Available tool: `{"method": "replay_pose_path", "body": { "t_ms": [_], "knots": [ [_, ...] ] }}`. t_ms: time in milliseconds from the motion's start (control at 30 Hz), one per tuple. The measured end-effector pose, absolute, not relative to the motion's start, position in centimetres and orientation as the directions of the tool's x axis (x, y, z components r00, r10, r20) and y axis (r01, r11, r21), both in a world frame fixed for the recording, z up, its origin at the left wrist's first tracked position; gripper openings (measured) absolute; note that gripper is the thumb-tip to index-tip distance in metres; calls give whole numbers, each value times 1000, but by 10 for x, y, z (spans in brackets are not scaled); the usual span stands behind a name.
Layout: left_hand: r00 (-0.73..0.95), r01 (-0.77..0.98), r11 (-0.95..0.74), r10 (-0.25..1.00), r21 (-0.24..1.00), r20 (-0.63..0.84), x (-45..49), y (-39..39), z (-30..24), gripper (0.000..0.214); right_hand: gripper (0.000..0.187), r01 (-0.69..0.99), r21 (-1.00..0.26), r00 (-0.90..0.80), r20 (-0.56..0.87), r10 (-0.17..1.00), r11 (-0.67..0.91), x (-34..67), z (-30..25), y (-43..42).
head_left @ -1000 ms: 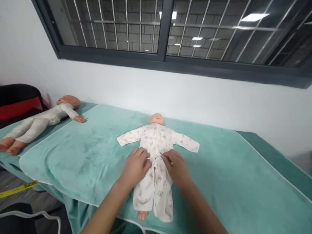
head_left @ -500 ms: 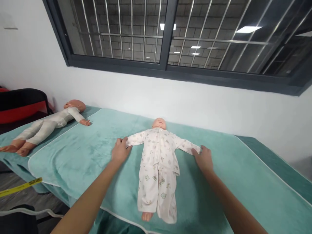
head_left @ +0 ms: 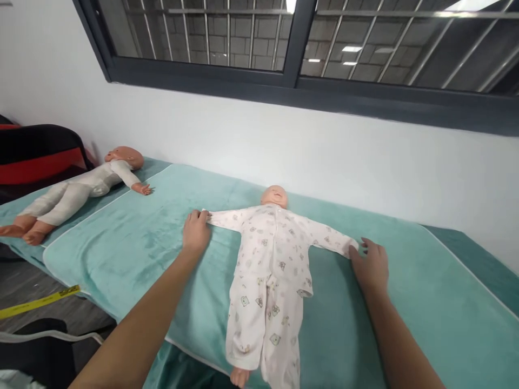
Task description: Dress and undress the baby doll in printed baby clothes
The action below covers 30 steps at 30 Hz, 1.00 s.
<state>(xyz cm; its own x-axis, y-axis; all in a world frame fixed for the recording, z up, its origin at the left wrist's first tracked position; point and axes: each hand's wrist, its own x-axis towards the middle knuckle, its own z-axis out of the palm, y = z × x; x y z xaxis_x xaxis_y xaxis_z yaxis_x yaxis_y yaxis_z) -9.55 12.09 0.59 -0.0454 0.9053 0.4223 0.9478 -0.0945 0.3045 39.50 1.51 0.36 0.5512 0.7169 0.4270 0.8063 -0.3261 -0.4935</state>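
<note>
A baby doll [head_left: 274, 195] in a white printed sleepsuit [head_left: 271, 259] lies on its back on a teal blanket [head_left: 133, 237], arms stretched sideways. My left hand [head_left: 195, 231] pinches the cuff of the sleeve on the left side. My right hand [head_left: 370, 265] grips the cuff of the sleeve on the right side. Both sleeves are drawn out straight. One bare foot of the doll shows at the bottom edge.
A second doll [head_left: 81, 186] in plain cream clothes lies at the far left of the padded table. A black and red bag [head_left: 36, 159] stands behind it. A white wall and a barred window [head_left: 284, 38] run along the back. A yellow tape [head_left: 36, 302] lies on the floor.
My hands left the ties at the doll's waist and moved out to the two sleeve cuffs, pulling the sleeves straight. The view has shifted closer and slightly left.
</note>
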Motion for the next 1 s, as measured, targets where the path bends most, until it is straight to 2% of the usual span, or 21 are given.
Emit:
{"method": "replay_pose_path", "body": {
  "t_ms": [67,133,200,267,333,400,467,567,633,733,1000],
  "knots": [
    [-66,941,-89,897,326,436,-97,119,6,44,50,864,-450,467,554,689,-223,385,4,10],
    [-87,934,-88,884,346,459,-96,110,7,44,44,866,-479,440,597,671,-141,367,6,-2],
    [-106,912,-112,865,395,491,-90,94,10,42,38,811,-581,448,546,708,-65,339,8,-23],
    [-97,832,-206,860,515,501,-77,68,16,36,33,713,-701,405,424,810,10,303,12,-49],
    [-3,670,-345,884,658,467,-61,33,24,25,28,654,-745,222,357,907,133,264,18,-77],
    [184,538,-446,890,715,417,-48,-10,33,19,18,600,-773,58,295,954,203,231,25,-105],
    [371,463,-543,837,701,403,-42,-55,40,19,13,574,-775,-149,217,965,263,208,29,-132],
    [523,434,-675,728,597,443,-44,-110,39,34,30,609,-727,-289,171,942,319,192,21,-165],
    [566,471,-704,703,531,430,-46,-134,31,41,34,651,-701,-249,166,954,292,187,12,-180],
    [549,548,-691,722,472,421,-44,-152,20,25,28,684,-682,-177,188,966,258,183,4,-191],
    [471,598,-679,727,425,500,-34,-173,26,16,22,709,-596,-136,412,901,379,171,1,-213]
  ]
}}
